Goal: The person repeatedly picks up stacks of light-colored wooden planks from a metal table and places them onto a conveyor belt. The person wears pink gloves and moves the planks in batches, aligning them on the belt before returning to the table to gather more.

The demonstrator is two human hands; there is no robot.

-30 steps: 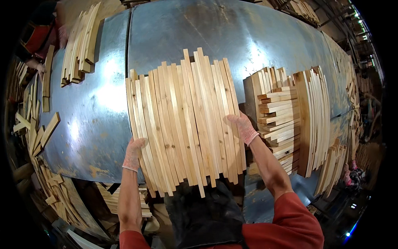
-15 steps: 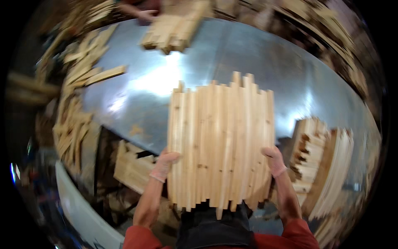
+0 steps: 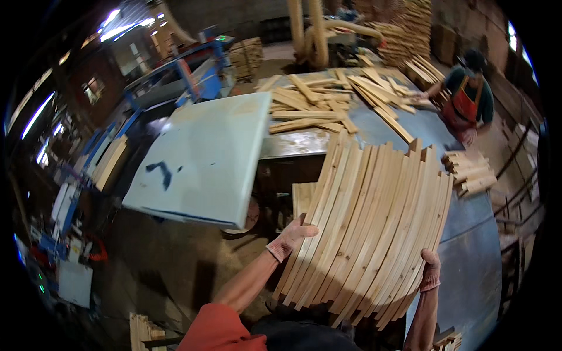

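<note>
A wide bundle of pale wooden strips [image 3: 363, 234], laid side by side with uneven ends, is held up in front of me and tilted. My left hand [image 3: 293, 237], in a light glove, clamps its left edge with the thumb on top. At the opposite edge my right hand [image 3: 430, 269], also gloved, grips the outermost strips; its fingers are partly hidden by the wood. Behind the bundle on the right lies the grey metal table [image 3: 468, 251]. Part of another light wood piece [image 3: 302, 196] shows beyond the bundle's left side.
To the left stands a pale flat-topped surface [image 3: 205, 152] with dark marks. Loose strips [image 3: 310, 99] lie heaped on the far part of the metal table. A co-worker [image 3: 465, 105] in a red apron stands at the far right beside a small stack of strips [image 3: 471, 172].
My view has swung left, bringing the pale surface and machinery in. The bundle, still in both hands, has gone from upright to slanted and sits further right in the picture.
</note>
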